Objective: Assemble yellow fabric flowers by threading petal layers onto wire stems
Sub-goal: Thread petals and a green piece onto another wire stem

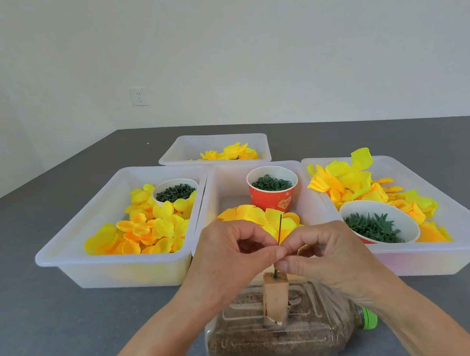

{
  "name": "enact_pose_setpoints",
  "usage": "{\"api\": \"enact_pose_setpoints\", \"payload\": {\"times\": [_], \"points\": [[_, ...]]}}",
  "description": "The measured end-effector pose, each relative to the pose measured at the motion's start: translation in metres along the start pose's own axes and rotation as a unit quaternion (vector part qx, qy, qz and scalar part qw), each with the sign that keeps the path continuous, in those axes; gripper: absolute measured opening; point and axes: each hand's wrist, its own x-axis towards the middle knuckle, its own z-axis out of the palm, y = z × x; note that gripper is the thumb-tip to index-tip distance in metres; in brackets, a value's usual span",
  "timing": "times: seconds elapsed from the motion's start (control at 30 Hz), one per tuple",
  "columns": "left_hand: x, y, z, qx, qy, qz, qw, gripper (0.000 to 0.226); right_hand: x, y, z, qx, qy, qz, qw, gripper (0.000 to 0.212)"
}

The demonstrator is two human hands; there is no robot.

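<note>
Grey tabletop (pixel 52 318) against a plain white wall. Near the front, a wire stem (pixel 279 229) stands upright in a wooden block (pixel 275 300) on a bottle (pixel 277 338) lying on its side. Left hand (pixel 232 264) and right hand (pixel 323 258) both pinch the stem, fingertips meeting. Just behind them, white trays (pixel 120 268) hold yellow petals (pixel 145 230).

A thin dark wire stem (pixel 279 230) is held nearly upright, its green base (pixel 275 274) set in a tan block (pixel 275 300). Yellow fabric petals (pixel 250 214) are heaped at 12 o'clock, more at 10 (pixel 144 224) and 2 (pixel 356 183).
</note>
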Motion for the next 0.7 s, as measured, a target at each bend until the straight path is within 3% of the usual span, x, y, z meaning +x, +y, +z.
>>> {"api": "enact_pose_setpoints", "payload": {"times": [0.1,0.27,0.4,0.53,0.6,0.7], "points": [[0.001,0.0,0.0,-0.002,-0.006,-0.013,1.0,0.015,0.001,0.0,0.0,0.016,-0.005,0.005,1.0,0.008],[0.002,0.009,-0.012,-0.024,-0.058,-0.026,0.998,0.008,0.004,0.002,-0.005,0.035,-0.048,0.02,0.998,0.011],[0.019,0.006,-0.042,0.015,0.036,-0.055,0.998,0.015,0.01,0.004,-0.009,0.038,-0.079,0.027,0.996,0.024],[0.046,-0.017,-0.088,0.243,0.129,-0.059,0.96,0.009,0.014,0.002,-0.018,0.025,-0.128,0.035,0.991,0.025],[0.059,-0.033,-0.109,0.364,0.119,-0.077,0.92,0.008,0.016,0.0,-0.023,0.038,-0.126,0.035,0.991,0.014],[0.072,-0.06,-0.134,0.472,0.069,-0.135,0.869,0.017,0.023,0.0,-0.026,0.035,-0.089,0.033,0.995,0.018]]}}
